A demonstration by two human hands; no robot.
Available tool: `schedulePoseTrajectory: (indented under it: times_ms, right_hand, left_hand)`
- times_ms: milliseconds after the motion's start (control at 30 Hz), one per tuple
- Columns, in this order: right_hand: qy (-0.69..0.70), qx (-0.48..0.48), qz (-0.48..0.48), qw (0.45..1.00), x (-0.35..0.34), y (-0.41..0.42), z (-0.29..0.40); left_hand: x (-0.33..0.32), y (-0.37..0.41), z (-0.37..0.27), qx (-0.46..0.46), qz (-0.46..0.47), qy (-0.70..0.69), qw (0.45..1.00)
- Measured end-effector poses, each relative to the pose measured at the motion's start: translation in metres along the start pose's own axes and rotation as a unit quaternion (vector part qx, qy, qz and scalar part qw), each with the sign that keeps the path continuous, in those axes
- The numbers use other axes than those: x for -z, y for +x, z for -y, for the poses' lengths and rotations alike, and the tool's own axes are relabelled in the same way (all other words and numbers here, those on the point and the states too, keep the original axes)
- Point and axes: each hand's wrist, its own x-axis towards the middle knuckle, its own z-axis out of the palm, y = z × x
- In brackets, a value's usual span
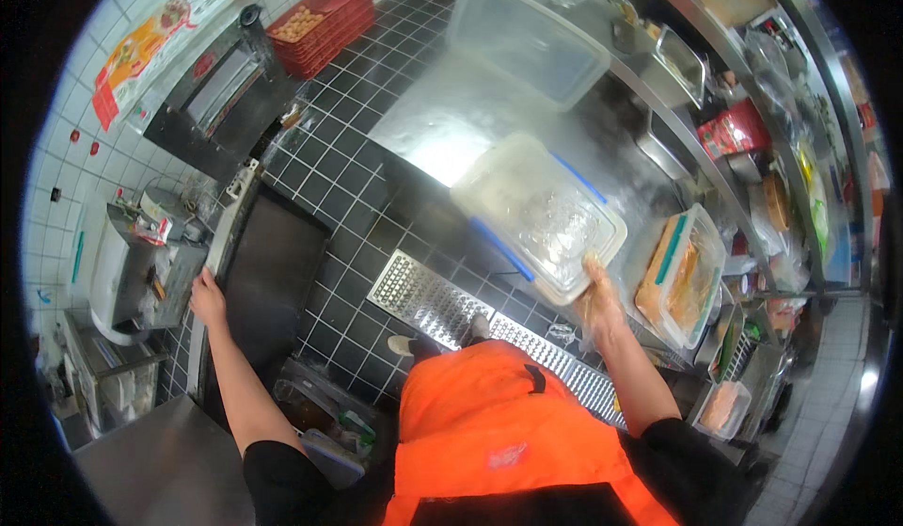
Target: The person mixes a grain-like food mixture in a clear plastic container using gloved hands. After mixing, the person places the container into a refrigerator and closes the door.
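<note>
My right hand (602, 299) grips the near corner of a lidded plastic food container (543, 208) with blue side clips. The container reaches over the edge of a stainless steel worktable (437, 134); whether it rests there I cannot tell. My left hand (209, 300) is at the edge of a dark, open-standing door or panel (271, 265) at the left, its fingers curled over the pale rim. Right of the held container stands another clear container (681, 279) with green clips and orange-brown contents. An empty-looking translucent tub (529, 39) stands farther back on the worktable.
Perforated metal floor plates (430, 300) lie by my feet on dark tiles. Red crates (324, 25), the top one holding eggs, stand at the back left. Shelves with metal pans (681, 64) line the right. An open compartment (324, 413) with containers lies low at the left.
</note>
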Motion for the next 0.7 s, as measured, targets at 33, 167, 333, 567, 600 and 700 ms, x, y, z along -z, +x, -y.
schedulePoseTrajectory:
  times_ms: [33, 167, 333, 567, 600, 700]
  right_hand:
    - [0.007, 0.011, -0.017, 1.0, 0.011, 0.009, 0.005]
    - [0.065, -0.002, -0.019, 0.998, 0.063, 0.041, 0.014]
    - [-0.011, -0.037, -0.015, 0.999, 0.116, 0.05, 0.018]
    - [0.133, -0.064, -0.094, 0.985, 0.139, -0.001, 0.082]
    - [0.148, -0.046, -0.072, 0.985, 0.135, -0.006, 0.093]
    - [0.186, -0.033, 0.03, 0.982, 0.132, -0.008, 0.113]
  left_hand:
    - [0.003, -0.017, 0.0, -0.01, 0.0, 0.006, 1.0]
    - [0.025, -0.096, -0.017, -0.071, 0.056, -0.047, 0.995]
    - [0.054, -0.186, 0.012, -0.116, 0.158, -0.051, 0.979]
    - [0.084, -0.29, 0.042, -0.024, 0.274, 0.087, 0.958]
    - [0.098, -0.306, 0.007, -0.043, 0.273, 0.166, 0.947]
    - [0.089, -0.35, -0.045, -0.14, 0.246, 0.171, 0.944]
